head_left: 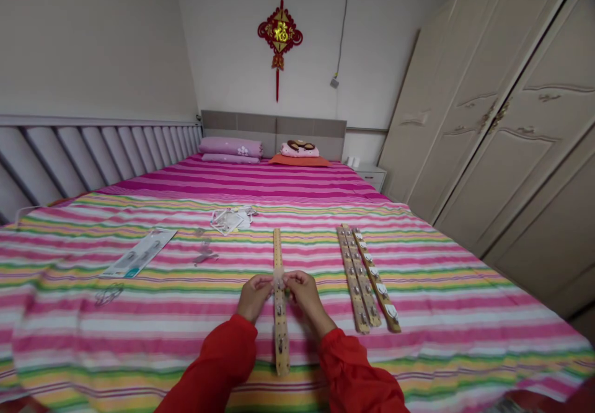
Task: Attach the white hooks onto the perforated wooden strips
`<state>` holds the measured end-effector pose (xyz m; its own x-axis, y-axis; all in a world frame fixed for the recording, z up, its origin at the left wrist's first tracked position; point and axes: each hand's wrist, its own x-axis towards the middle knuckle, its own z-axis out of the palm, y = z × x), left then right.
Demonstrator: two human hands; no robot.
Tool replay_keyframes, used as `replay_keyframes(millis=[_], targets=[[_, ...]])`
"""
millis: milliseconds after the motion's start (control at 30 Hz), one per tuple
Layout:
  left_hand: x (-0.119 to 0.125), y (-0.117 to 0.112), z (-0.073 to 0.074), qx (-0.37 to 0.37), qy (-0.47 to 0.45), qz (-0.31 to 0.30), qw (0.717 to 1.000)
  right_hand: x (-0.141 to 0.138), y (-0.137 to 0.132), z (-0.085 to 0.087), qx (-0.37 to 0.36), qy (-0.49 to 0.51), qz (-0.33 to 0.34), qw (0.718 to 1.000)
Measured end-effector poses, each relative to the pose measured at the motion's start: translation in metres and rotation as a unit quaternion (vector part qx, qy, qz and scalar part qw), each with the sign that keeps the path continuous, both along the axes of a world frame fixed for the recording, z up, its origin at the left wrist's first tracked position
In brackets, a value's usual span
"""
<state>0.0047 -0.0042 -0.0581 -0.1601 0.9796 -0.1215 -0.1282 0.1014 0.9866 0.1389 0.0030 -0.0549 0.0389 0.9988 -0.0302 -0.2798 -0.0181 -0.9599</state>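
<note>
A narrow wooden strip (278, 248) lies lengthwise in front of me on the striped bedding. Its near half carries metal hooks (281, 342) on small backings; its far half is bare wood with small holes. At the strip's middle, my left hand (255, 295) pinches the left edge of a small clear patch, apparently an adhesive hook (279, 275). From the other side, my right hand (303, 289) has its fingertips closed on the right edge of that patch. Fine detail between the fingers is blurred.
To the right lie wooden strips with hooks (351, 273), one bearing white hooks (382, 289). On the left are a flat clear hook package (142, 253), loose clear patches (204, 253), thin wire pieces (109, 293) and a pile of packaging scraps (231, 218). Pillows (231, 147) rest by the headboard.
</note>
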Motion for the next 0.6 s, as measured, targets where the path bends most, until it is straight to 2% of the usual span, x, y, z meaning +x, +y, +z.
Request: replay_keyframes(millis=[333, 600], targets=[[0.0, 0.018, -0.027, 0.018, 0.018, 0.014, 1.0, -0.005, 0.01, -0.034, 0.008, -0.014, -0.035, 0.999], [0.0, 0.025, -0.042, 0.027, 0.046, 0.02, 0.998, -0.006, 0.015, -0.045, 0.01, -0.009, -0.043, 0.999]])
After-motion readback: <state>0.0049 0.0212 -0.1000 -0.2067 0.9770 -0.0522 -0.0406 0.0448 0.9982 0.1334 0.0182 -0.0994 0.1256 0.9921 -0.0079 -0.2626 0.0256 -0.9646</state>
